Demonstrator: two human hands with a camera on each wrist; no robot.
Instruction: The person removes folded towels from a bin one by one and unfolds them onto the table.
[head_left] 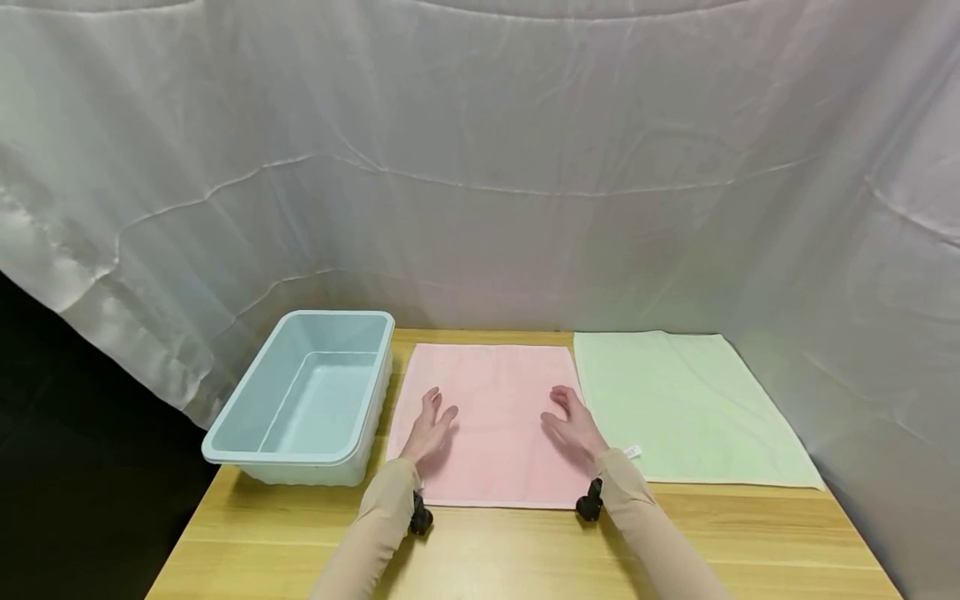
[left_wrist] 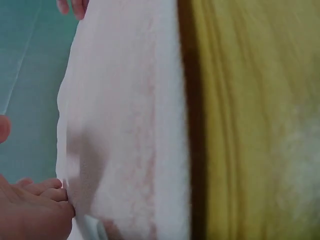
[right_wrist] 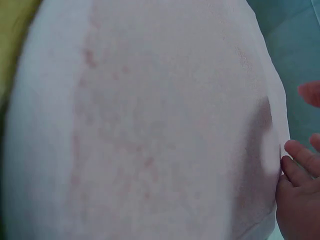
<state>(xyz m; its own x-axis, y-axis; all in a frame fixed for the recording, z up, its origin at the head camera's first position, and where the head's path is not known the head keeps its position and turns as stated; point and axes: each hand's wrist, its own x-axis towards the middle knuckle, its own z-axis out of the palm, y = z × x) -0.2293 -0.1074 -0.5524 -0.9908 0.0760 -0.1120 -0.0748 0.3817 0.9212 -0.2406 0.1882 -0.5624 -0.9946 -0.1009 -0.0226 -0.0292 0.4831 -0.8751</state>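
A pink towel (head_left: 497, 442) lies flat and spread out in the middle of the wooden table. Over its left part is my left hand (head_left: 429, 429), fingers loosely bent, with a shadow on the cloth beside it. My right hand (head_left: 576, 423) is held over the right part in much the same way, palm facing inward. Neither hand grips anything. In the left wrist view the left hand (left_wrist: 37, 210) shows at the lower left, with a small white tag near it. The right wrist view has the right hand (right_wrist: 302, 192) at its right edge, fingers loosely bent.
A pale blue plastic tub (head_left: 367, 421) stands on the table to the left. On the right a light green towel (head_left: 686, 408) lies spread beside the pink one, with a small white tag (head_left: 633, 452). A grey curtain (head_left: 495, 233) hangs behind the wooden table (head_left: 495, 554).
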